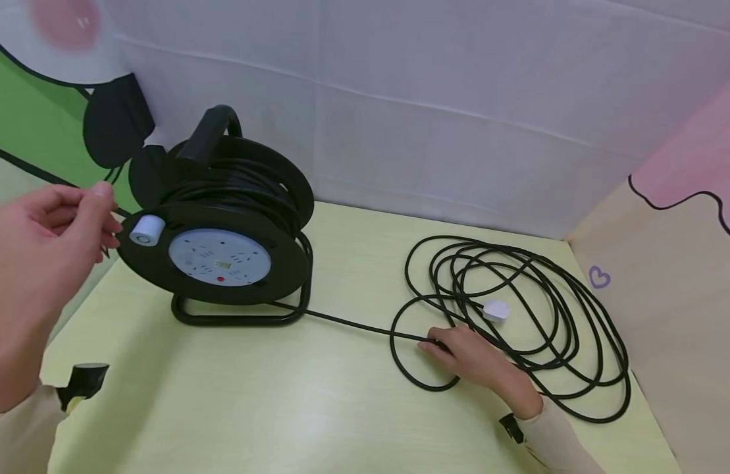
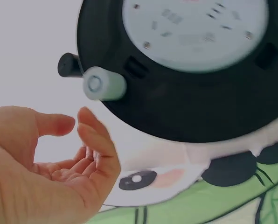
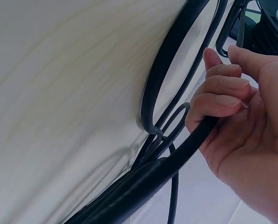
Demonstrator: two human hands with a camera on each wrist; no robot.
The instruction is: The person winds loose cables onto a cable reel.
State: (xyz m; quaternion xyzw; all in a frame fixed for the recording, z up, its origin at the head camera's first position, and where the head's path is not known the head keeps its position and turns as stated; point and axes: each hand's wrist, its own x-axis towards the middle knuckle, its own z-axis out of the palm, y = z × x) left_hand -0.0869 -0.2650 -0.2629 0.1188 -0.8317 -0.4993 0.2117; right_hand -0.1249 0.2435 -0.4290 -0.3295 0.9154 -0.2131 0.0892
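Observation:
A black cable reel (image 1: 234, 191) stands on its tube frame at the left, with cable wound on its drum and a pale socket panel (image 1: 219, 257) facing me. My left hand (image 1: 51, 243) is beside the reel's white crank knob (image 1: 147, 230), its fingers loosely bent around nothing. In the left wrist view a gap shows between that hand and the knob (image 2: 104, 84). At the right, my right hand (image 1: 468, 355) grips the black cable (image 1: 353, 324), which runs straight from under the reel. Curled fingers wrap the cable (image 3: 176, 158) in the right wrist view.
Loose cable coils (image 1: 569, 329) spread over the right side of the pale table (image 1: 282, 395), with a white plug (image 1: 495, 310) among them. A white cloth wall (image 1: 430, 131) rises behind, and a printed side panel (image 1: 655, 296) borders the right.

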